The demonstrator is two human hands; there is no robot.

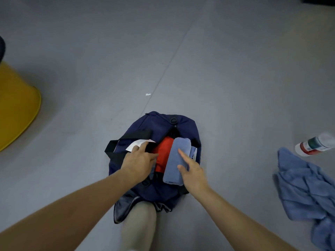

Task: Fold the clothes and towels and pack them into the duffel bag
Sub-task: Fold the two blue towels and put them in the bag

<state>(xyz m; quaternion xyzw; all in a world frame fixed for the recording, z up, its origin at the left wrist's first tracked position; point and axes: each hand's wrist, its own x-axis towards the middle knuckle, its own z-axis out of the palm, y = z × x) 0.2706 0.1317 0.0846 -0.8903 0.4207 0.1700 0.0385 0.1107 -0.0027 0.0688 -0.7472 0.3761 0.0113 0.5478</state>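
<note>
Left hand [139, 160] lies on the left rim of an open navy duffel bag [157, 124], fingers spread and fairly straight. The index finger reaches onto a white tag [137, 144], and the other fingertips point toward a red garment [162, 154] packed inside. It presses rather than grasps.

The right hand [192, 171] rests against a folded blue towel [176, 160]. Its index finger lies straight along the top of the towel and its thumb is held out beside it; the remaining fingers are hidden behind the hand. Nothing is pinched.

The folded towel lies lengthwise in the bag's opening, touching the right side of the red garment and sticking up above the rim. A black strap [112, 147] loops out from the bag's left side.

The bag sits on a grey floor [217, 69], with the person's knee [139, 225] just below it. Well to the right lies a crumpled blue towel [304, 187], unfolded, with a blurred bottle [315, 144] near its upper edge. A yellow rounded object [16, 105] stands at the far left.
</note>
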